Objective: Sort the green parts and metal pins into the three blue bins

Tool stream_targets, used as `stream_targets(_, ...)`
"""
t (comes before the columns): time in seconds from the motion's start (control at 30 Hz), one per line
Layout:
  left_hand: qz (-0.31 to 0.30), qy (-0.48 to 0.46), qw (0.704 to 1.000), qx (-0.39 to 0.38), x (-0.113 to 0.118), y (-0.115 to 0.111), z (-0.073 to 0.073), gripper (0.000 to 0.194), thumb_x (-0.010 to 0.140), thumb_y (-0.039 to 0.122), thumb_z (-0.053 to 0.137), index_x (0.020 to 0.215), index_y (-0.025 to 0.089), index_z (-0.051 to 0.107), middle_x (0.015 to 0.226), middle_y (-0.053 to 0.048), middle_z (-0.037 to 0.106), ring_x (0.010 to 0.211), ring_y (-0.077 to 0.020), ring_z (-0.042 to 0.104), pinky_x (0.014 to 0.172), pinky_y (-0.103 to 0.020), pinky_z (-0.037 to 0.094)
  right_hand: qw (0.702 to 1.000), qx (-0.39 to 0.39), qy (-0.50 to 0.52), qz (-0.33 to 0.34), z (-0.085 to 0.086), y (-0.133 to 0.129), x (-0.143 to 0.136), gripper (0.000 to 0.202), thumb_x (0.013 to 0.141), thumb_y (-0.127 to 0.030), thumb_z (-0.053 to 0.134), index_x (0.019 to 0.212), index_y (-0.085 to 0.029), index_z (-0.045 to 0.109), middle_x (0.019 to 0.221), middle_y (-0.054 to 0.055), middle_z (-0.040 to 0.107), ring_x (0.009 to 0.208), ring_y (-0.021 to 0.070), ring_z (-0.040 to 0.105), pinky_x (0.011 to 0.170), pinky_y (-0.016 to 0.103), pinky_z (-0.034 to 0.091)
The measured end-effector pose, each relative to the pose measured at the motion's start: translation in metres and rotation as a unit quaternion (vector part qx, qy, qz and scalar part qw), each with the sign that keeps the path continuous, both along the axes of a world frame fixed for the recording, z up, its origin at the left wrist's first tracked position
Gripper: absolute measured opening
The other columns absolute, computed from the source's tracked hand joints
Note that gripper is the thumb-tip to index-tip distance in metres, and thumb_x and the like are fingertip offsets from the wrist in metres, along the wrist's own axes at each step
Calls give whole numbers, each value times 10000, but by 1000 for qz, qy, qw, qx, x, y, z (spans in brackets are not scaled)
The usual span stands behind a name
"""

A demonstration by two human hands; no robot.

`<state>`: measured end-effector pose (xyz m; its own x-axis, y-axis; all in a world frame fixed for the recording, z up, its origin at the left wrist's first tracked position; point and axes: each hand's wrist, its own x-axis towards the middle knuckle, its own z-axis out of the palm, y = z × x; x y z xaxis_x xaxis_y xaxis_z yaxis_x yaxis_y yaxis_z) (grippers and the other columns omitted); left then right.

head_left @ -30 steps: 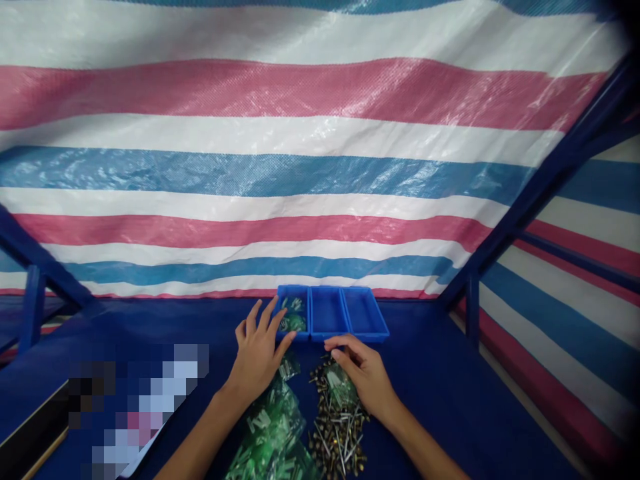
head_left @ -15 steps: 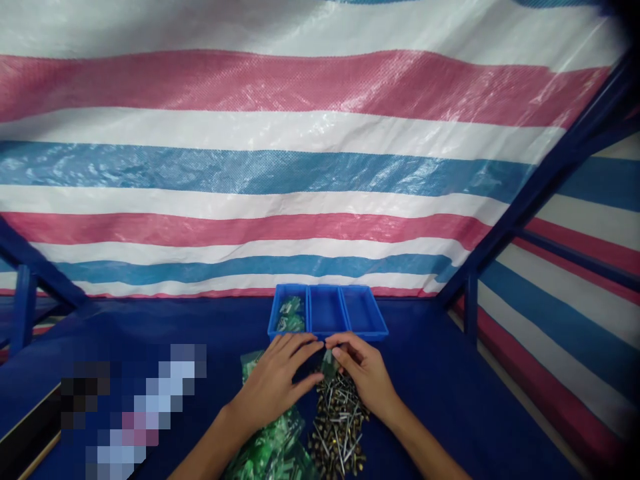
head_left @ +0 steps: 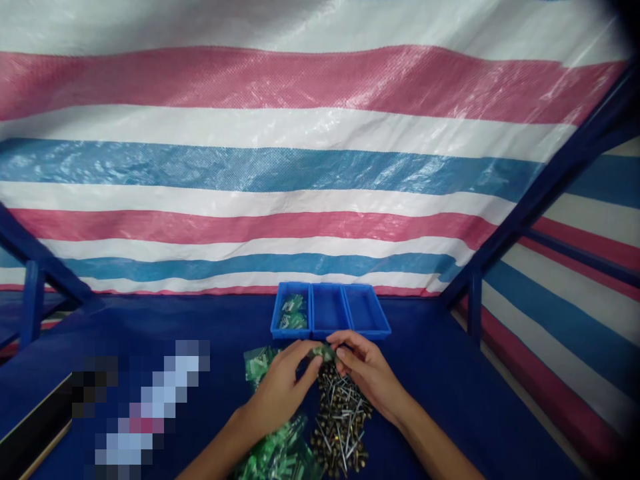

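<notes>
Two bare hands: left hand (head_left: 289, 381) and right hand (head_left: 369, 371), both closing fingertips on one small clear-green plastic packet (head_left: 324, 352), which is hanging just above a pile of brass-headed metal screws (head_left: 342, 417). Green plastic packets (head_left: 281, 453) are lying beside the pile. Three joined blue plastic bins (head_left: 331, 309) are standing beyond, the leftmost holding similar packets.
</notes>
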<state>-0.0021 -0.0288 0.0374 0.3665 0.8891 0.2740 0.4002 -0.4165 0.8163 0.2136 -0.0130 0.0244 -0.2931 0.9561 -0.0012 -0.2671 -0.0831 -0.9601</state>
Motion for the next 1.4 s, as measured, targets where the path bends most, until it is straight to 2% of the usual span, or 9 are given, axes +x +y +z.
stream_targets(0.1, 36, -45, 996, -64, 0, 5, -2, 308, 1105, 472, 521, 1070, 232, 711, 914, -25, 740, 825, -219, 669, 798, -323, 533, 1000, 4, 0, 11, -4, 0, 0, 423, 937, -617, 745, 1101, -228, 770, 777, 9, 643, 683, 167, 590, 671, 295, 485)
stream_targets(0.3, -1, -127, 981, -149, 0, 9, -11, 408, 1062, 468, 618, 1404, 260, 542, 927, -3, 734, 845, -216, 672, 777, -316, 496, 994, 53, -89, 31, -4, 2, 2, 456, 910, -655, 761, 1007, -211, 722, 708, -35, 586, 600, 128, 518, 610, 257, 445)
stream_targets(0.47, 15, -153, 982, -114, 5, 6, -18, 488, 1089, 443, 585, 1489, 273, 364, 818, 47, 582, 722, -170, 582, 698, -282, 472, 990, 72, -114, 49, -3, 1, 2, 438, 920, -622, 768, 863, -203, 656, 677, -68, 508, 544, 90, 439, 539, 223, 369)
stream_targets(0.6, 52, -181, 978, -89, 8, 4, -20, 389, 1088, 414, 586, 1409, 270, 419, 843, 45, 579, 707, -152, 553, 679, -263, 464, 994, 54, -87, 46, -7, 3, 2, 414, 915, -591, 791, 946, -215, 621, 709, -67, 581, 517, 79, 450, 511, 211, 356)
stream_targets(0.73, 84, -126, 988, -36, 7, 2, -17, 190, 1081, 414, 599, 1148, 240, 635, 834, 22, 633, 704, -151, 548, 655, -258, 417, 996, 49, -71, 3, -12, 4, 2, 415, 894, -542, 833, 1009, -243, 570, 715, -52, 662, 508, 92, 449, 479, 207, 329)
stream_targets(0.83, 84, -90, 992, -18, 5, 2, -15, 225, 1084, 424, 598, 1056, 231, 710, 785, 21, 640, 684, -154, 540, 648, -262, 396, 994, 72, -80, -14, -12, 3, 3, 384, 899, -518, 837, 1011, -252, 583, 729, -61, 628, 538, 99, 458, 508, 216, 341)
stream_targets(1.03, 76, -74, 994, -32, 0, 4, -12, 297, 1122, 434, 498, 1246, 264, 707, 978, -15, 741, 823, -196, 649, 757, -298, 474, 985, 119, -125, -9, -7, -2, 4, 276, 944, -476, 805, 983, -240, 668, 718, -57, 560, 616, 122, 480, 615, 260, 356)
stream_targets(1.17, 62, -108, 991, -51, 3, 4, -10, 280, 1079, 421, 593, 1309, 284, 675, 1148, -38, 725, 1000, -228, 666, 852, -321, 501, 977, 138, -164, 13, -5, -3, 6, 259, 968, -483, 773, 941, -225, 769, 697, -38, 554, 633, 134, 465, 629, 274, 347)
stream_targets(1.4, 61, -169, 981, -76, 3, 10, -14, 398, 1024, 390, 696, 1386, 280, 570, 945, 9, 617, 850, -187, 602, 771, -304, 465, 971, 176, -156, 35, -3, -1, 3, 233, 993, -477, 743, 1043, -273, 845, 981, 34, 645, 770, 162, 554, 725, 294, 430)
